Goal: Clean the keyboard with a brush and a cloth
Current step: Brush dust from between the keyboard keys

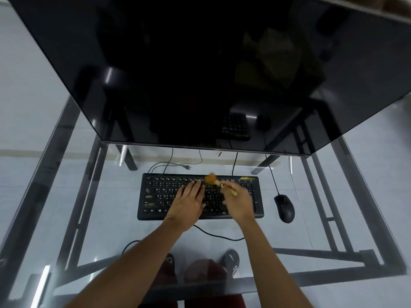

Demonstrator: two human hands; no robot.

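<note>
A black keyboard lies flat on the glass desk, in front of the monitor. My left hand rests palm down on the middle keys, fingers spread, holding nothing. My right hand grips a small brush with a wooden handle. Its orange-brown bristles touch the top key row near the keyboard's upper middle and look blurred. No cloth is in view.
A large dark monitor fills the upper half of the view. A black wired mouse sits right of the keyboard. Cables run behind and in front of the keyboard. Feet in shoes show through the glass below.
</note>
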